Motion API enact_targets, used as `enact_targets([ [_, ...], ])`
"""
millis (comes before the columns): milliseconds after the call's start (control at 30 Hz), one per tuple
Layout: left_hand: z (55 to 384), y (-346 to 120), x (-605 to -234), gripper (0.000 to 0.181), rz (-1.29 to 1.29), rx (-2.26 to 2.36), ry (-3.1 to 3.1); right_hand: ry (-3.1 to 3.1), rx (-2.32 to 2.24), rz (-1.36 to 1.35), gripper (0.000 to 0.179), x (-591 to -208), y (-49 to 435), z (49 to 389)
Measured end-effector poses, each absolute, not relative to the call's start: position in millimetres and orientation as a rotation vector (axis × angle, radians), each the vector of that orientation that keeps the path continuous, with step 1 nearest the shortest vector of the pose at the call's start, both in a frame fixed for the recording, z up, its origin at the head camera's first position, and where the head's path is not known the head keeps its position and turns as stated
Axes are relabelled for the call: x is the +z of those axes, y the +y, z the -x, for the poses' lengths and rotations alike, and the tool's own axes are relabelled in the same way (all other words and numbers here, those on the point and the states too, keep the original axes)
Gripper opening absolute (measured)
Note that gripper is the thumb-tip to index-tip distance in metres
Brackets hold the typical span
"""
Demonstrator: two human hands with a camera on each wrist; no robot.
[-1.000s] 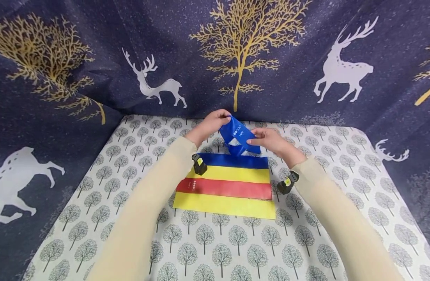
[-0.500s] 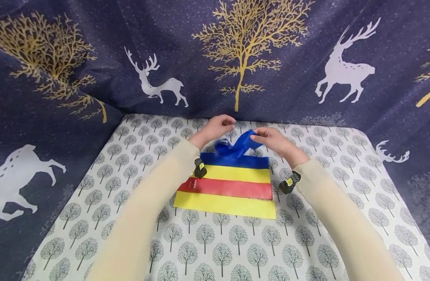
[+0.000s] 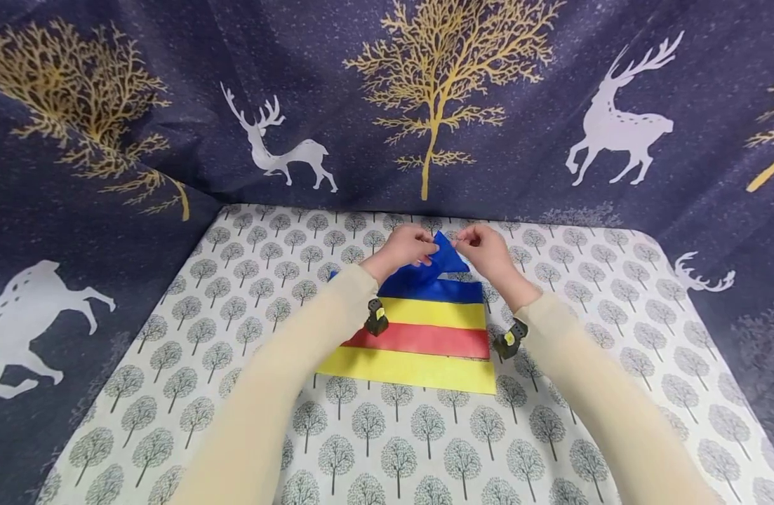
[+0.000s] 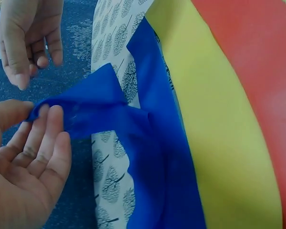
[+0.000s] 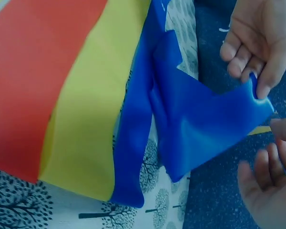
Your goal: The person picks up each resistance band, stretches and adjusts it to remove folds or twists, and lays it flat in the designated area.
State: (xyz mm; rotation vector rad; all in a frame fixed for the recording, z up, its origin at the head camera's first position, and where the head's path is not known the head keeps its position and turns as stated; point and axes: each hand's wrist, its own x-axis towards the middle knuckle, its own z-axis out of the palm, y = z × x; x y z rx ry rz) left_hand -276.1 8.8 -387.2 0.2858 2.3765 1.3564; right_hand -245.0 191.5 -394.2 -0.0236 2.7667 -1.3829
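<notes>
A loose blue resistance band (image 3: 448, 258) is partly lifted at the far side of a row of flat coloured bands. My left hand (image 3: 408, 249) pinches its raised edge between thumb and fingers, as the left wrist view shows at the blue fold (image 4: 88, 93). The rest of the blue band drapes down in folds over another blue strip (image 3: 465, 291) lying flat. To the right, my right hand (image 3: 484, 249) hovers close beside the raised corner. Its fingers (image 5: 263, 167) are loosely bent, with nothing between them in the right wrist view.
Nearer me, a yellow band (image 3: 437, 313), a red band (image 3: 437, 340) and another yellow band (image 3: 424, 372) lie flat side by side. My left forearm covers their left ends. Beneath is a tree-patterned cloth (image 3: 399, 456); a dark deer-print curtain (image 3: 374, 105) hangs behind.
My right hand held the blue band earlier and has let go of it. My left hand, free half a second ago, has moved down and right and now pinches the band.
</notes>
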Motion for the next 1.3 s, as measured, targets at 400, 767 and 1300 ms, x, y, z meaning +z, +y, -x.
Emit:
enact_targets([
  [400,272.3,15.0,-393.3,0.035,-0.272,1.390,2.117,2.348,-1.694,-0.149,0.050,-397.9,187.5,247.7],
  [767,272.7,35.0,-421.0,0.063,0.228,1.972,1.217,1.909,-2.175,-0.238,0.009,-379.1,194.5,247.0],
  [1300,318.8,-29.5,-418.1,0.014,0.927,2.613,0.408,1.879,-2.300,-0.346,0.022,-379.2,208.2,240.4],
])
